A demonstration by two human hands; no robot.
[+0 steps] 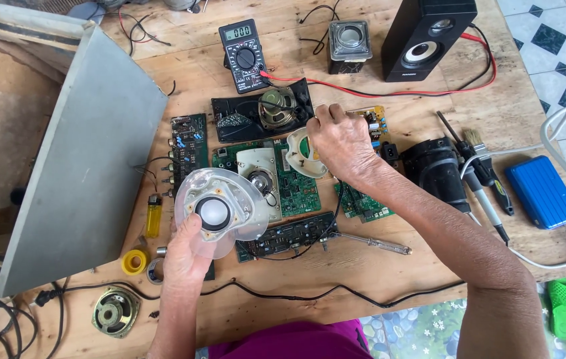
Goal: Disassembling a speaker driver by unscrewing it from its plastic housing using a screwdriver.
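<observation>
My left hand (184,256) holds up a clear plastic dome-shaped part (220,207) with a round black and white centre, thumb pressed against its underside. My right hand (339,138) reaches across the wooden table (363,272), fingers closed on a thin wire near a small circuit board (375,121). Just left of that hand lies a cream plastic ring-shaped piece (299,153). Beneath both hands sit green circuit boards (296,193) and a cream plate with a small motor (260,176).
A multimeter (244,54) with red leads, a black speaker box (426,36), a bare speaker driver (278,106), a screwdriver (369,242), a brush (482,156), a blue box (541,191), a yellow lighter (154,216), tape rolls (135,261) and a large grey metal case (77,159) surround the work.
</observation>
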